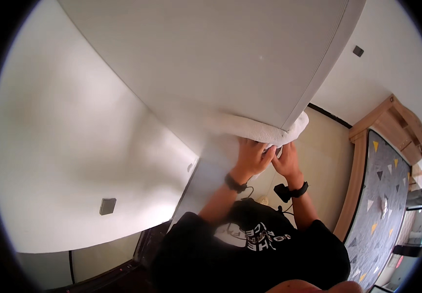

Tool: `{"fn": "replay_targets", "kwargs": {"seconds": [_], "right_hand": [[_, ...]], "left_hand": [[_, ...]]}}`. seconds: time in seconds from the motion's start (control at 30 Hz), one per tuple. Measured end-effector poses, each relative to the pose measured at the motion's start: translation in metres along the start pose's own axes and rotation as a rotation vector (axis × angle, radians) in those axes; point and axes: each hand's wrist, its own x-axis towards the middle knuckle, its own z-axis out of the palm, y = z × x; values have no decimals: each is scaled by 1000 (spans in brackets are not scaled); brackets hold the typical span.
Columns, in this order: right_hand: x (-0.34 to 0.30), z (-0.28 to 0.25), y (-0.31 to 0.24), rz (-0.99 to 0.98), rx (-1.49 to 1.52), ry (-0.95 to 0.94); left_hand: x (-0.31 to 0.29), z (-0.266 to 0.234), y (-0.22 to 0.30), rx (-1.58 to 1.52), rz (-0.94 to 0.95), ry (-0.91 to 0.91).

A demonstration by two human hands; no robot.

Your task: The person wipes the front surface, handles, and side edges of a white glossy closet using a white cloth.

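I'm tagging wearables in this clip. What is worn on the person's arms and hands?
Both hands are bare. The left hand has a black band at its wrist; the right hand has a black band carrying a small black boxy device. Forearms are uncovered below the short sleeves of a black T-shirt with white print.

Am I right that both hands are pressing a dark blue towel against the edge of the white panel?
Not quite: the towel is white, not dark blue. The head view shows the left hand and right hand side by side on it, at the lower edge of the white panel.
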Motion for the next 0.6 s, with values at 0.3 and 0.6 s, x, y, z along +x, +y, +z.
{"fn": "replay_targets", "kwargs": {"seconds": [0.3,0.6], "right_hand": [[7,6,-9,-101,69,38],[32,19,-44,-180,-547,457]], "left_hand": [[-8,-4,-18,1,79,144],[53,-37,-5,345,155,141]]}}
